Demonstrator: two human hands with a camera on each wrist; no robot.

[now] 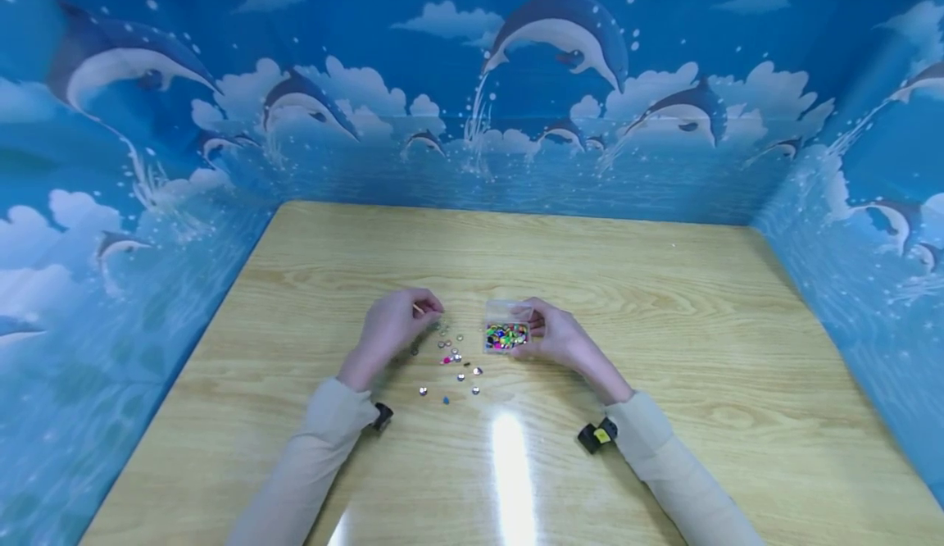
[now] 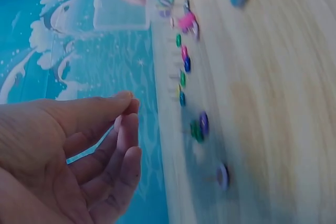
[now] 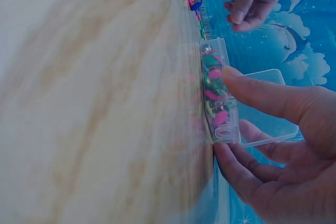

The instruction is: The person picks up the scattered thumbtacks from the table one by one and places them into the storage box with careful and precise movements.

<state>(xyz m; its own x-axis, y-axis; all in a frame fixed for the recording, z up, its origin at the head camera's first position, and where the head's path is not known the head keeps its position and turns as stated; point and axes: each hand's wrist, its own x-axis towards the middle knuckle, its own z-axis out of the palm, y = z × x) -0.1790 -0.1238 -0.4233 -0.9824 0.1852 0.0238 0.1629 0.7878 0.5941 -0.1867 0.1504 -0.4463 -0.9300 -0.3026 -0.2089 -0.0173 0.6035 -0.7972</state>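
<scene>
A small clear plastic box [image 1: 486,341] stands on the table with its lid [image 3: 265,106] raised, filled with colourful thumbtacks [image 1: 505,335]. My right hand [image 1: 553,337] grips its right side, thumb on the near wall and fingers at the back. Left of the box, loose thumbtacks [image 1: 457,357] lie scattered, several with points upward. Just above the far end of that scatter is my left hand [image 1: 398,320], apart from the tabletop. In the left wrist view this hand [image 2: 100,150] has thumb and index tips together, other fingers loosely bent; nothing shows between them.
The wooden table [image 1: 627,284] meets dolphin-printed blue walls [image 1: 457,161] at the back and sides. One blue tack [image 1: 446,400] lies nearest me. Dark wrist cameras [image 1: 599,434] sit at both cuffs.
</scene>
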